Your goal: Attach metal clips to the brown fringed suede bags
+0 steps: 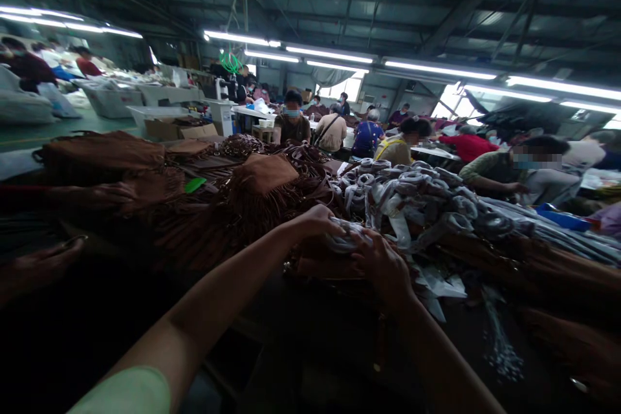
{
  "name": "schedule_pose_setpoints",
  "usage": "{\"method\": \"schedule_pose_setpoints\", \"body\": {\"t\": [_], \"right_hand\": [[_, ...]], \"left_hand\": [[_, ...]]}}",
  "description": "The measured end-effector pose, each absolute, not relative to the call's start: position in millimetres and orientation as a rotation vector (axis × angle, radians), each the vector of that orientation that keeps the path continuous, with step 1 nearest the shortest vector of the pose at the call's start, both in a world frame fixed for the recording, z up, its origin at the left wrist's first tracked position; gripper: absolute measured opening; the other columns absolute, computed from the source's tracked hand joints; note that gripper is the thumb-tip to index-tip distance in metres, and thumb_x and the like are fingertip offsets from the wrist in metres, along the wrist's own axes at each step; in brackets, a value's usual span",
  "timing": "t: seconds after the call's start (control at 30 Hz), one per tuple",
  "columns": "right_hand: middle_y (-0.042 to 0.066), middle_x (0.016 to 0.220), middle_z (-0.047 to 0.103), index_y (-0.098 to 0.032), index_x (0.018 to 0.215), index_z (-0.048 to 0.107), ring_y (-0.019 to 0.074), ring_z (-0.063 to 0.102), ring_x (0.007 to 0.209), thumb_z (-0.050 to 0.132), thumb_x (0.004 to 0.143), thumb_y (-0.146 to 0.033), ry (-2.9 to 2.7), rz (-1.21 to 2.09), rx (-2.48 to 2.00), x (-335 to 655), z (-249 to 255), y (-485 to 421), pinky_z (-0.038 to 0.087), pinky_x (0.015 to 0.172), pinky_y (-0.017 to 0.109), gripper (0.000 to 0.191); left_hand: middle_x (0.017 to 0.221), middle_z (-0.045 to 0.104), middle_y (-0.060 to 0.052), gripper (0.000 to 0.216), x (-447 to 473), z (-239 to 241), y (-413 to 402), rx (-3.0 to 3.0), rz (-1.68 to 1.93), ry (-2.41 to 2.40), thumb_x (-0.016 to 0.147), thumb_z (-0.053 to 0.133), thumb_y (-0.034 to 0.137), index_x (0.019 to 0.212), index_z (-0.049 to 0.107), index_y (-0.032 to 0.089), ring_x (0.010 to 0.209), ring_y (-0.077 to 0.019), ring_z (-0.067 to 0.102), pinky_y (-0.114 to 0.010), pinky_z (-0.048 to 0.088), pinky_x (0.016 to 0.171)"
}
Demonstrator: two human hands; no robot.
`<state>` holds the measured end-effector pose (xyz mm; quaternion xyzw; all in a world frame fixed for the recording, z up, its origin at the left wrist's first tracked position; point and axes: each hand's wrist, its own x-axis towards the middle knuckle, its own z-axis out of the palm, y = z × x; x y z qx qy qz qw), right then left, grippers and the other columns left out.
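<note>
Between my two hands is a coiled strap wrapped in clear plastic (343, 240), held over a brown leather-like bag (323, 267) on the table. My left hand (316, 221) has its fingers closed around the coil's left side. From the right, my right hand (385, 264) pinches the same coil, its fingers bent over the wrapping. Some fingertips are hidden by the coil and the dim light. Just beyond lies a heap of similar plastic-wrapped coils (412, 197). A brown fringed bag (264, 174) sits on the pile ahead of my left hand.
At the left, a co-worker's hand (114, 194) touches brown fringed pieces; another hand (48, 262) is lower. A green piece (195, 185) lies among the bags. White tag strings (502, 336) hang at the right. A blue tray (563, 217) stands farther right, near several seated people.
</note>
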<state>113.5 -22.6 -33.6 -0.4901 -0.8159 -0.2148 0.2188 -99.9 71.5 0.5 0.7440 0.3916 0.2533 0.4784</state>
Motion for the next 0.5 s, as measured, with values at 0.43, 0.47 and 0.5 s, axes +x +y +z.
{"method": "schedule_pose_setpoints", "body": {"t": [0.43, 0.47, 0.5], "right_hand": [[0.008, 0.097, 0.064, -0.019, 0.112, 0.053, 0.0186, 0.06, 0.086, 0.048, 0.087, -0.04, -1.731, 0.053, -1.376, 153, -35, -55, 0.05, 0.075, 0.029, 0.033], [0.008, 0.097, 0.064, -0.018, 0.113, 0.052, 0.0189, 0.061, 0.086, 0.048, 0.087, -0.039, -1.73, 0.084, -1.362, 154, -40, -58, 0.051, 0.074, 0.029, 0.033], [0.009, 0.1, 0.064, -0.018, 0.114, 0.051, 0.0196, 0.061, 0.088, 0.048, 0.087, -0.038, -1.762, 0.097, -1.319, 154, -45, -62, 0.051, 0.076, 0.029, 0.033]], "left_hand": [[0.098, 0.064, -0.008, 0.031, -71, -99, 26, 2.62, 0.675, 1.087, 0.075, 0.065, 0.037, 0.1, 0.063, 0.018, 0.095, -0.0231, 0.058, -0.033, 0.044, 0.085], [0.095, 0.065, -0.008, 0.024, -70, -96, 33, 2.595, 0.631, 1.123, 0.081, 0.058, 0.035, 0.097, 0.064, 0.018, 0.091, -0.0219, 0.06, -0.032, 0.044, 0.082], [0.092, 0.066, -0.008, 0.023, -69, -92, 41, 2.565, 0.609, 1.16, 0.086, 0.05, 0.032, 0.095, 0.065, 0.017, 0.088, -0.0211, 0.061, -0.031, 0.045, 0.08]]}}
